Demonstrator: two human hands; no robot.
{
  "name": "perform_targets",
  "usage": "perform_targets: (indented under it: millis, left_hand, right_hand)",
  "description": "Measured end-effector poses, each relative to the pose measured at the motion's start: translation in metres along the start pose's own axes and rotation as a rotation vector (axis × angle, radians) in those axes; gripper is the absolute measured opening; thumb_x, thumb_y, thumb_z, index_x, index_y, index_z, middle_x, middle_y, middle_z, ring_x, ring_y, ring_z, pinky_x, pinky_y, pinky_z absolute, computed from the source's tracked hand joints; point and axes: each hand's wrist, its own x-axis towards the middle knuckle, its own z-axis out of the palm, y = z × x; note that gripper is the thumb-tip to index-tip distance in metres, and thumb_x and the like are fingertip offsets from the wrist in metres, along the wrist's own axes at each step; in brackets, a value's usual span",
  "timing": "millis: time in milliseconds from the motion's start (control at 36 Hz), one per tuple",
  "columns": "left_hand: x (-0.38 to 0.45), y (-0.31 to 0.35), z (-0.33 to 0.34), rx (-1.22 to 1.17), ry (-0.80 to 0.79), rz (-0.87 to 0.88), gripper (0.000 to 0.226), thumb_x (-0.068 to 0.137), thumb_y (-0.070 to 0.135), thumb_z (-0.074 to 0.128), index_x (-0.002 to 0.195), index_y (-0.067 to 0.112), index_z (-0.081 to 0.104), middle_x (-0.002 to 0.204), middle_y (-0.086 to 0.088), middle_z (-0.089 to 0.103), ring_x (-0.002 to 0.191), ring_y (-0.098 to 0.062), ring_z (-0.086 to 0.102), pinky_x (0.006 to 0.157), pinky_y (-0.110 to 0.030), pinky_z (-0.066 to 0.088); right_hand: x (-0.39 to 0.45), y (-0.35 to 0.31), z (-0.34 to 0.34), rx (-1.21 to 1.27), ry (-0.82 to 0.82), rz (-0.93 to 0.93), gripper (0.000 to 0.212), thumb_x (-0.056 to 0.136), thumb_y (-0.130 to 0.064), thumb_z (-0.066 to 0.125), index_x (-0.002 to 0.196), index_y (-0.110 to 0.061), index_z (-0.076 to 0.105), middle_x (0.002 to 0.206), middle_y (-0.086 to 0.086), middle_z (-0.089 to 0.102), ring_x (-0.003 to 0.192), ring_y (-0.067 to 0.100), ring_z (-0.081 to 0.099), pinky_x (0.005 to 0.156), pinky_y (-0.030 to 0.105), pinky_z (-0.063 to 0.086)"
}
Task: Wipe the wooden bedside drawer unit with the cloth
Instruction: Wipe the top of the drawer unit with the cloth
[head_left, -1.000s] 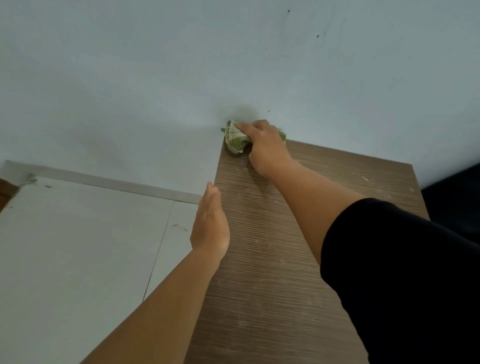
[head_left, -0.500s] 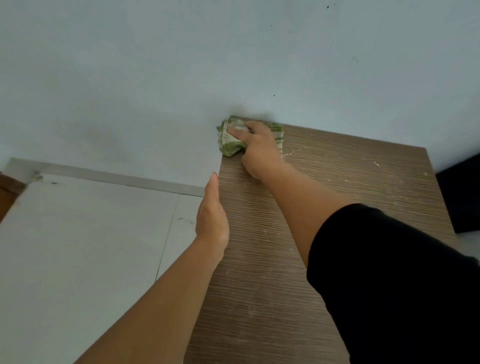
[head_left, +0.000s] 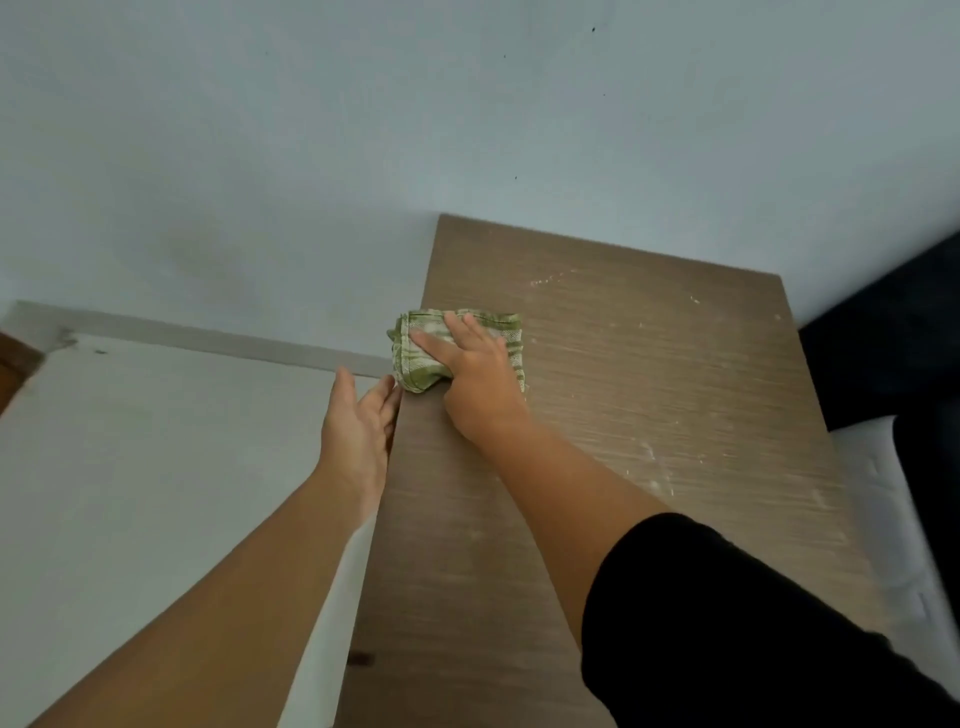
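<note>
Right hand, fingers spread, is pressing folded green cloth onto drawer unit top at left edge (left hand cupping alongside, fingers together).

No legible text, label, brand, number or sign appears in the head view. The wooden drawer unit shows only grain and pale specks. The cloth on it carries a green stripe pattern without lettering.

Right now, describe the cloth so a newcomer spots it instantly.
Find the brown wooden drawer unit top against the pale wall. At its left edge, the right hand presses flat on the cloth. It's folded, green-and-white striped, the only fabric on the wood.
</note>
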Motion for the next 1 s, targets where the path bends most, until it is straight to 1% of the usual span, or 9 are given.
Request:
perform_targets:
  millis: [167, 306, 389, 472, 583, 667, 750, 861, 1000]
  left_hand:
    - [-0.028, -0.010, -0.012, -0.018, -0.006, -0.051, 0.081, 0.089, 0.067, 0.008, 0.142, 0.014, 0.041, 0.141, -0.008, 0.051, 0.130, -0.022, 0.046, 0.107, -0.036, 0.035]
    - [-0.051, -0.016, -0.020, -0.010, 0.008, -0.090, 0.087, 0.088, 0.068, 0.007, 0.140, 0.008, 0.042, 0.136, -0.013, 0.054, 0.125, -0.025, 0.051, 0.113, -0.039, 0.032]
    - [-0.066, -0.019, -0.024, -0.022, 0.019, -0.116, 0.090, 0.087, 0.070, 0.009, 0.141, 0.005, 0.039, 0.134, -0.016, 0.055, 0.122, -0.028, 0.053, 0.111, -0.042, 0.035]
    - [-0.085, -0.022, -0.026, -0.002, 0.052, -0.157, 0.088, 0.087, 0.070, 0.012, 0.144, 0.006, 0.034, 0.138, -0.018, 0.049, 0.116, -0.030, 0.054, 0.103, -0.042, 0.041]
    - [-0.105, -0.029, -0.027, 0.060, 0.068, -0.189, 0.086, 0.090, 0.066, 0.012, 0.140, 0.002, 0.038, 0.140, -0.016, 0.049, 0.106, -0.027, 0.058, 0.092, -0.039, 0.045]
    - [-0.117, -0.036, -0.027, 0.120, 0.083, -0.203, 0.084, 0.091, 0.064, 0.009, 0.139, 0.003, 0.040, 0.143, -0.014, 0.046, 0.120, -0.026, 0.053, 0.093, -0.037, 0.044]
    - [-0.128, -0.041, -0.027, 0.179, 0.107, -0.213, 0.084, 0.091, 0.065, 0.009, 0.142, 0.005, 0.037, 0.147, -0.011, 0.042, 0.133, -0.024, 0.042, 0.104, -0.037, 0.036]
    - [-0.140, -0.047, -0.028, 0.255, 0.147, -0.209, 0.084, 0.091, 0.065, 0.008, 0.145, 0.007, 0.034, 0.152, -0.008, 0.034, 0.141, -0.020, 0.030, 0.114, -0.037, 0.025]
    - [-0.156, -0.053, -0.019, 0.307, 0.168, -0.173, 0.080, 0.093, 0.061, 0.007, 0.147, 0.006, 0.027, 0.154, -0.008, 0.030, 0.143, -0.020, 0.026, 0.116, -0.034, 0.017]
  right_hand:
    - [-0.051, -0.011, 0.010, 0.021, -0.038, -0.006, 0.077, 0.080, 0.016, 0.043, 0.140, -0.031, 0.038, 0.158, 0.002, 0.014, 0.147, 0.016, 0.001, 0.117, 0.035, -0.008]
    - [-0.098, -0.020, 0.017, 0.024, -0.104, -0.023, 0.078, 0.079, 0.014, 0.044, 0.142, -0.032, 0.035, 0.159, 0.001, 0.010, 0.147, 0.016, -0.003, 0.117, 0.035, -0.009]
    - [-0.128, -0.026, 0.025, 0.033, -0.114, -0.025, 0.077, 0.081, 0.013, 0.044, 0.142, -0.034, 0.034, 0.159, 0.000, 0.009, 0.147, 0.015, -0.004, 0.117, 0.035, -0.009]
    - [-0.159, -0.033, 0.033, 0.044, -0.148, -0.036, 0.076, 0.083, 0.011, 0.045, 0.142, -0.034, 0.033, 0.159, 0.000, 0.007, 0.147, 0.015, -0.005, 0.117, 0.037, -0.009]
    - [-0.195, -0.041, 0.038, 0.070, -0.193, -0.036, 0.076, 0.083, 0.012, 0.046, 0.142, -0.033, 0.034, 0.159, 0.001, 0.007, 0.147, 0.017, -0.005, 0.118, 0.040, -0.008]
    - [-0.219, -0.046, 0.041, 0.101, -0.203, -0.045, 0.068, 0.085, 0.006, 0.050, 0.141, -0.031, 0.038, 0.159, 0.002, 0.010, 0.148, 0.018, -0.003, 0.118, 0.042, -0.006]
    - [-0.239, -0.046, 0.044, 0.085, -0.220, -0.053, 0.070, 0.085, 0.008, 0.048, 0.141, -0.031, 0.037, 0.159, 0.001, 0.009, 0.148, 0.017, -0.004, 0.117, 0.039, -0.009]
    - [-0.262, -0.044, 0.049, 0.085, -0.208, -0.064, 0.076, 0.081, 0.016, 0.043, 0.140, -0.033, 0.039, 0.159, 0.001, 0.012, 0.148, 0.017, -0.002, 0.113, 0.034, -0.013]
    - [-0.288, -0.043, 0.046, 0.088, -0.247, -0.076, 0.075, 0.081, 0.017, 0.041, 0.139, -0.030, 0.041, 0.158, 0.001, 0.013, 0.148, 0.018, -0.002, 0.112, 0.033, -0.012]
